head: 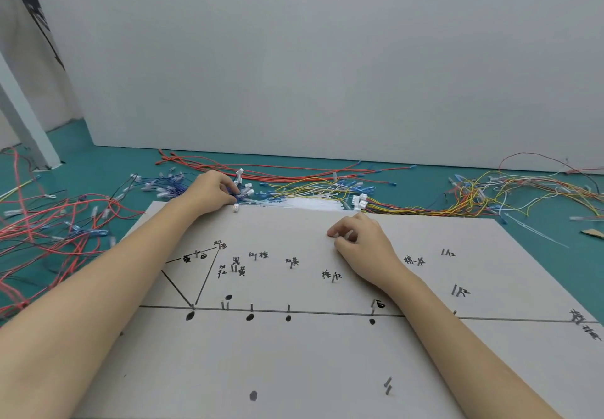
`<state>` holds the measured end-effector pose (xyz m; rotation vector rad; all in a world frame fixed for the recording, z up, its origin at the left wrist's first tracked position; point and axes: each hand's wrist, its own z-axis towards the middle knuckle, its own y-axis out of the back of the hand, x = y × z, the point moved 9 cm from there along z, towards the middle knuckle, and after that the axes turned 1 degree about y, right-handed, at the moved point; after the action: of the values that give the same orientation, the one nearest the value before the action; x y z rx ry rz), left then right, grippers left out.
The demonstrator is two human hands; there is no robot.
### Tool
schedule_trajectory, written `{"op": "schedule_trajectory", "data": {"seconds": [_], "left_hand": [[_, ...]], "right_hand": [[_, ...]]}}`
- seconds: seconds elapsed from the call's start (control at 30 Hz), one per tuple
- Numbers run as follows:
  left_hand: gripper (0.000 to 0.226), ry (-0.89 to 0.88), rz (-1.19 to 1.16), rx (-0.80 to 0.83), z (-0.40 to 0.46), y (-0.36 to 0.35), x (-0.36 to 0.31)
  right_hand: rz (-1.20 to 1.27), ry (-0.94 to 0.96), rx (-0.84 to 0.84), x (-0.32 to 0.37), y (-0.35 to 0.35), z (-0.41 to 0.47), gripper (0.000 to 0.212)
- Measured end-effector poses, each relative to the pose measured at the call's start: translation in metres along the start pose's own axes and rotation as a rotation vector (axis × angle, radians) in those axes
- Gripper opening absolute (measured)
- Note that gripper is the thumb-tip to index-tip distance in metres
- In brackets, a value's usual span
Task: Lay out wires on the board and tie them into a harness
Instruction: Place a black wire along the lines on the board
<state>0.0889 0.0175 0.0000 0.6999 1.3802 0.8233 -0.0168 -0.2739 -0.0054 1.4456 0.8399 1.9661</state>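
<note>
A grey board (294,353) with drawn lines, handwritten labels, black dots and upright nails lies in front of me. My left hand (212,191) reaches past its far edge, fingers pinched on the blue wires (243,193) with white connectors. My right hand (359,242) rests on the board's upper middle, fingers curled, nothing visible in it. White wires (310,204) lie along the board's far edge. No wire lies on the board itself.
Red and black wires (58,222) sprawl over the green table at left. Long red wires (261,167) run along the white wall. Yellow, orange and white wires (490,196) pile at the right. A cardboard scrap (593,233) lies at the far right.
</note>
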Motion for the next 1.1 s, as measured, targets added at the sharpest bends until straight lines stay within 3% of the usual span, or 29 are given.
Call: {"op": "schedule_trajectory", "data": {"seconds": [0.1,0.2,0.27,0.47,0.77,0.93,1.1], "left_hand": [[0.009,0.0,-0.073,-0.075,0.003,0.009,-0.004],[0.024,0.084,-0.286,-0.219,0.008,0.025,0.003],[0.035,0.146,-0.421,-0.203,0.011,0.023,0.005],[0.015,0.04,-0.084,-0.037,0.009,-0.001,-0.008],[0.013,0.023,0.008,-0.001,0.004,-0.004,-0.008],[0.011,0.037,-0.17,-0.064,0.003,-0.001,-0.005],[0.022,0.096,-0.653,-0.237,0.006,0.023,0.004]], "right_hand": [[0.01,-0.002,0.004,-0.002,0.0,0.0,0.02],[0.013,-0.001,0.009,-0.001,0.0,0.0,0.02],[0.016,0.0,0.009,-0.001,0.0,0.001,0.02],[0.014,-0.004,0.016,-0.002,0.0,0.001,0.02],[0.023,-0.007,0.011,-0.002,0.0,0.001,0.021],[0.039,-0.009,0.017,-0.003,0.0,0.0,0.022],[0.042,-0.006,0.014,-0.003,0.001,0.001,0.022]]}}
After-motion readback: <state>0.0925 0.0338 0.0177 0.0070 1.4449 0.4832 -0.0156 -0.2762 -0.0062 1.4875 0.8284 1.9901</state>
